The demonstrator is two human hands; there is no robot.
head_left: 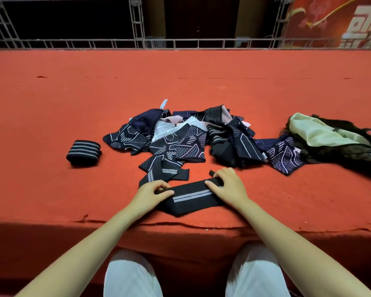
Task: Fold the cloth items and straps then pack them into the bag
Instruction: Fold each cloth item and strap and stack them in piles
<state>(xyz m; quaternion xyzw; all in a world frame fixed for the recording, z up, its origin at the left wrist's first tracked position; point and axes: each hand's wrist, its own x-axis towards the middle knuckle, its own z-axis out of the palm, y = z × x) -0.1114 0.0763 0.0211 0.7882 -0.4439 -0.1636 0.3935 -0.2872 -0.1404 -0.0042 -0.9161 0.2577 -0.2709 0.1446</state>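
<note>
Though perhaps cropped, white banner characters [361,28] unreadable.

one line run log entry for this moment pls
step: folding strap | left hand: grips strap | right hand: presses strap | rolled strap: done | bag: open

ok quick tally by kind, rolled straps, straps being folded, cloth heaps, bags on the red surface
Rolled strap: 1
Strap being folded, held by the left hand and right hand: 1
Heap of patterned cloth items, pieces too tangled to count: 1
Bag: 1
Total: 4
</note>
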